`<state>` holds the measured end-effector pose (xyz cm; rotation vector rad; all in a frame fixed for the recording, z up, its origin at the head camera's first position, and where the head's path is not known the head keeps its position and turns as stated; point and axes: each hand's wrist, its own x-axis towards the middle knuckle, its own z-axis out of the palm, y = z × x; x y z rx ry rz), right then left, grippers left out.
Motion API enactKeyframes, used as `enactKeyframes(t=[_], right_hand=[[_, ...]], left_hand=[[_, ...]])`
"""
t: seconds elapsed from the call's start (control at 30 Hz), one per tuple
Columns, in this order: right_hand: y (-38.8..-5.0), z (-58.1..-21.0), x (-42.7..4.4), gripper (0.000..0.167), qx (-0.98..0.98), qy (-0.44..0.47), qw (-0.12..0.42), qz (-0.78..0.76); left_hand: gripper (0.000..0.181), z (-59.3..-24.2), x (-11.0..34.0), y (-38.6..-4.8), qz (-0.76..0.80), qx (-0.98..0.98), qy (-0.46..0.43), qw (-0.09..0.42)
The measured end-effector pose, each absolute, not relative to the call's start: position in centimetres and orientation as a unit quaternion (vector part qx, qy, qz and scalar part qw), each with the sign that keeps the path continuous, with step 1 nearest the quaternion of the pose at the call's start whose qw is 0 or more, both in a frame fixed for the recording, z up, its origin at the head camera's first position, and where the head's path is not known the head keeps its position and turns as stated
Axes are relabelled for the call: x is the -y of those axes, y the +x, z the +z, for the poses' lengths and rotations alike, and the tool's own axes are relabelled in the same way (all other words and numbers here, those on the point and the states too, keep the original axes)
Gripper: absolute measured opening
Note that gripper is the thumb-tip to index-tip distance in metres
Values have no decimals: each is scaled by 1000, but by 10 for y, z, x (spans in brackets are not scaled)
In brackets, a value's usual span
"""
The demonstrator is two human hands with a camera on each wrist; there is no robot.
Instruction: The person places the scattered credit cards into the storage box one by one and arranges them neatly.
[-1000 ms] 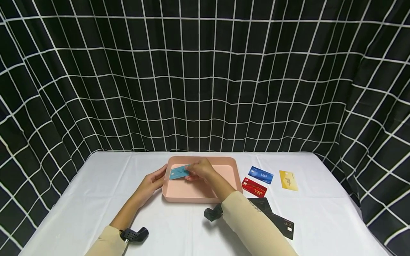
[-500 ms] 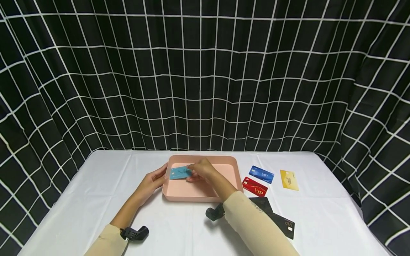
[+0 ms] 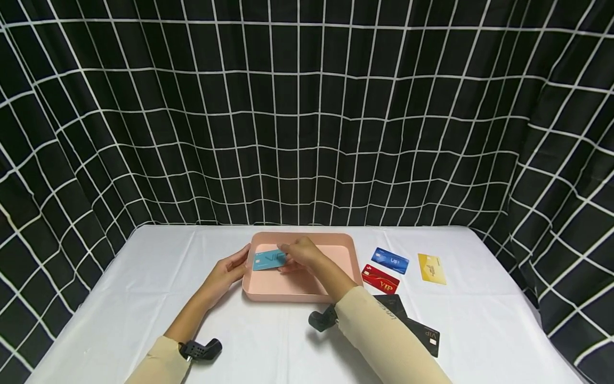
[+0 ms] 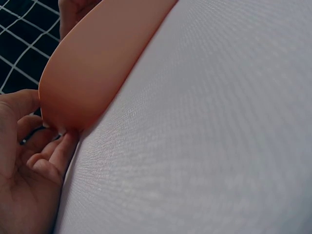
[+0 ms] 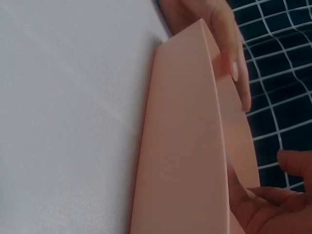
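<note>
A light blue card (image 3: 268, 260) printed with VIP lies toward the left end of a shallow pink tray (image 3: 268, 298). Over the card's right end is my right hand (image 3: 301, 255), inside the tray. In the right wrist view its thumb (image 5: 294, 162) stands apart from the fingers (image 5: 268, 204), and the card is hidden by the tray wall. My left hand (image 3: 229, 274) holds the tray's left end; the left wrist view has the thumb at the rim and curled fingers (image 4: 62, 151) at the tray's lower edge.
Right of the tray lie a blue card (image 3: 390, 261), a red card (image 3: 380, 279) and a yellow card (image 3: 431, 269). Black cards (image 3: 424, 336) are partly covered by the right sleeve (image 3: 384, 336). A white cloth covers the table (image 3: 259, 346); a black grid curtain (image 3: 307, 133) surrounds it.
The light blue card has turned slightly and more of its lettering shows from under my right hand. The right fingers have shifted a little to the right. My left hand stays at the tray.
</note>
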<state>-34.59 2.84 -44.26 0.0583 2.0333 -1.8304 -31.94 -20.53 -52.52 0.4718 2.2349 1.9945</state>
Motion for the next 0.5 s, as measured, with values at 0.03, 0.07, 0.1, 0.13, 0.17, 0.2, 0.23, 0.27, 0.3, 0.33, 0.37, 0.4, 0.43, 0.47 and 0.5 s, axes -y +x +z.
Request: enactKeyframes(t=[0.03, 0.07, 0.1, 0.13, 0.17, 0.2, 0.23, 0.27, 0.3, 0.33, 0.37, 0.4, 0.43, 0.47, 0.5], right_hand=[[-345, -442, -28, 34, -730, 19, 199, -654], [-344, -441, -28, 37, -730, 19, 197, -654], [-343, -441, -28, 39, -731, 18, 194, -654], [-343, -441, -27, 41, -732, 17, 191, -653], [-342, -440, -27, 42, -735, 17, 188, -651], [-341, -440, -27, 43, -738, 15, 186, -648], [-341, -439, -27, 45, -742, 14, 185, -645], [-340, -439, -26, 46, -745, 14, 183, -642], [-339, -438, -26, 47, -748, 13, 181, -638], [-339, -437, -26, 48, -751, 14, 182, -635], [-338, -436, -26, 50, -753, 14, 182, -632], [-338, -435, -26, 51, -755, 14, 183, -629], [-338, -435, -25, 52, -756, 14, 184, -628], [-338, -434, -25, 52, -757, 14, 185, -627], [-338, -434, -25, 53, -758, 12, 186, -625]], left_hand=[[60, -525, 205, -319, 656, -737, 154, 55], [60, -525, 206, -319, 656, -737, 153, 56], [61, -525, 206, -319, 655, -738, 154, 57], [61, -525, 206, -319, 655, -738, 152, 58], [61, -525, 206, -318, 655, -738, 150, 58], [61, -524, 206, -318, 655, -739, 147, 58], [61, -524, 206, -318, 654, -740, 145, 58], [61, -524, 206, -318, 653, -741, 144, 57], [61, -523, 206, -318, 652, -743, 143, 56], [61, -523, 205, -318, 651, -744, 141, 55], [60, -523, 206, -318, 650, -745, 141, 55], [60, -523, 206, -318, 649, -746, 141, 54], [60, -523, 206, -318, 648, -747, 142, 54], [60, -523, 206, -318, 647, -748, 142, 54], [60, -523, 206, -318, 645, -748, 144, 54]])
